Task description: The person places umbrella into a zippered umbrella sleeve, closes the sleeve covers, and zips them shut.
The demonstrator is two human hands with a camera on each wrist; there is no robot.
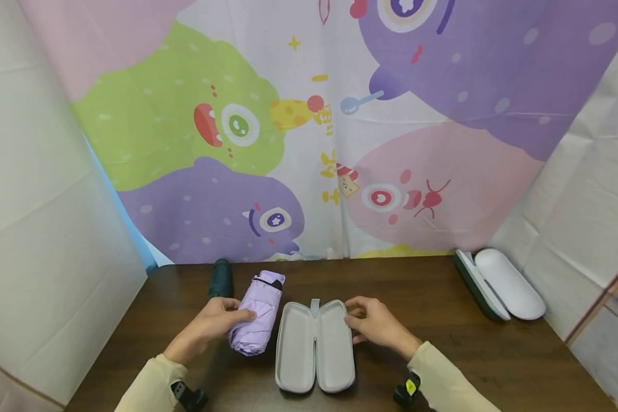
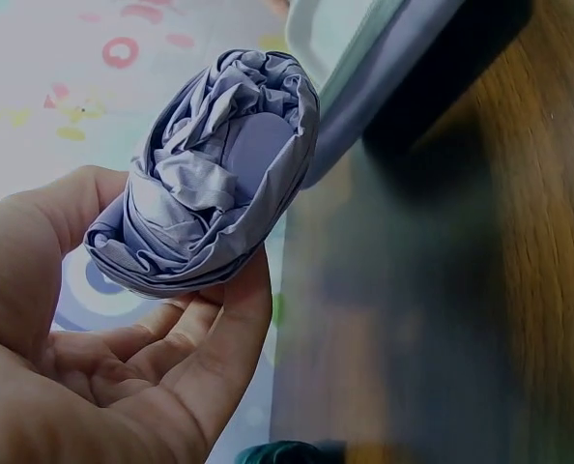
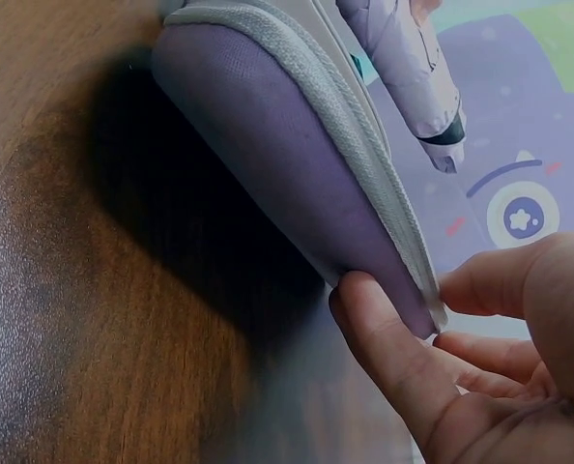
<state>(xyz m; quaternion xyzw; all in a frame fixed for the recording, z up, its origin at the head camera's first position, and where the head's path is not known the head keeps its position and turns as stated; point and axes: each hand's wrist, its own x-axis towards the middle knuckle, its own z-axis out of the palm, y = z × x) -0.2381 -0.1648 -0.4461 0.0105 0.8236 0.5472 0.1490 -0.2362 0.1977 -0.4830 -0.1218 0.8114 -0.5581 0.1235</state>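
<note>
A folded lilac umbrella is gripped by my left hand, thumb across its front and fingers behind. In the left wrist view the crumpled end of the umbrella faces the camera. Just to its right, a zippered case lies unfolded, its two grey-lined halves facing up. My right hand pinches the case's right rim near the far end. The right wrist view shows the purple outer shell of the case, its pale zipper edge between thumb and fingers.
A dark green folded umbrella stands behind my left hand. At the table's far right corner lies another opened case, dark green outside and white inside. A cartoon-printed cloth hangs along the back edge of the brown table.
</note>
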